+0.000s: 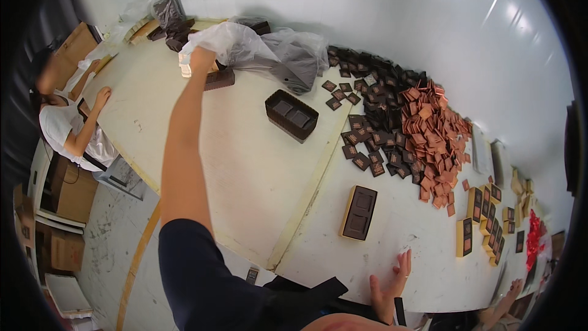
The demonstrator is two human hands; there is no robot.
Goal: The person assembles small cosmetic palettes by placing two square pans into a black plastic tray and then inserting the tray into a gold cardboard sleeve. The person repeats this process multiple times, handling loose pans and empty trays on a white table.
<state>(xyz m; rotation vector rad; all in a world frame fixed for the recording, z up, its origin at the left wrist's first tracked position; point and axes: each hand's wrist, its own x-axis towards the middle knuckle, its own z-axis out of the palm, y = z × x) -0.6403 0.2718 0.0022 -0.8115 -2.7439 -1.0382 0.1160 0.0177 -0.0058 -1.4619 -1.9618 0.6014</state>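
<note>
My left arm reaches far across the table, and my left hand (202,60) is closed on the edge of a clear plastic bag (229,41). Just below that hand lies a brown plastic tray (219,79), with a small cream-coloured piece (185,64) beside it. My right hand (392,288) is at the near table edge, fingers apart, holding nothing. Beyond it a gold-sided box (359,213) stands with a dark brown two-compartment tray in its top. Another deep brown tray (291,115) sits alone at mid-table.
Piles of small dark square packets (383,110) and copper-coloured packets (435,141) spread along the back right. Several small gold-edged boxes (487,224) stand at the right, near red material (535,239). Bagged dark trays (294,61) line the wall. Another person (73,116) works at the left.
</note>
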